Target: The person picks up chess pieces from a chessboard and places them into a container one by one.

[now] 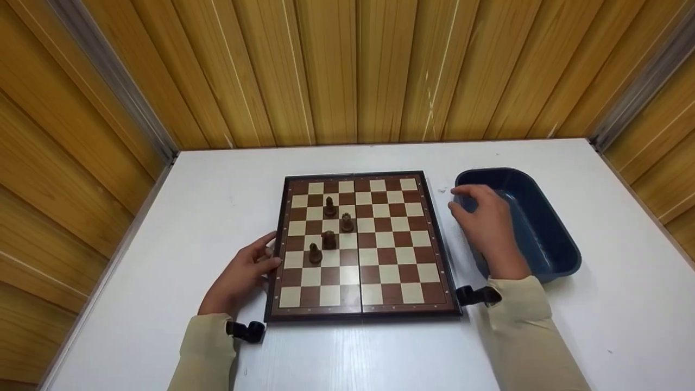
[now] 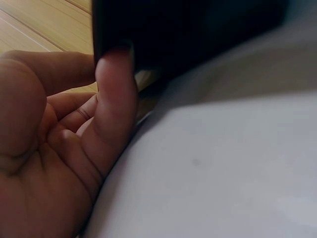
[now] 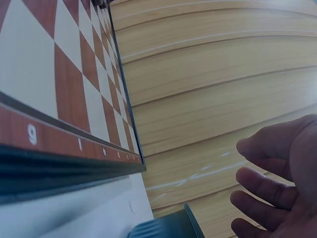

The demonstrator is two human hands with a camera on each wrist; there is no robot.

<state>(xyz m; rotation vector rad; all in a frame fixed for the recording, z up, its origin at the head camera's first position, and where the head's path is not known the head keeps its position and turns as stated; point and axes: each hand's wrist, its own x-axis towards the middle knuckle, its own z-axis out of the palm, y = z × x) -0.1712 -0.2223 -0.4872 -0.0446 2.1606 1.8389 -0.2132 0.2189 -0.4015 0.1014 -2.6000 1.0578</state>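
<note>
A folding chessboard [image 1: 385, 239] with brown and cream squares lies on the table, its hinge line running down the middle. Several dark chess pieces [image 1: 328, 240] stand on its left half. My left hand [image 1: 244, 274] grips the board's left edge between thumb and fingers. In the left wrist view, a fingertip [image 2: 116, 74] of that hand presses against the dark side of the board. Over the near left rim of a blue plastic basin [image 1: 551, 228] hovers my right hand [image 1: 486, 222], thumb and index finger apart, holding nothing. The right wrist view shows its fingers loosely bent beside the board.
The basin stands on the white table [image 1: 217, 206], just right of the board; part of its inside is hidden by my right hand. Yellow wood-patterned panels [image 1: 358, 70] wall the table at the back and on both sides.
</note>
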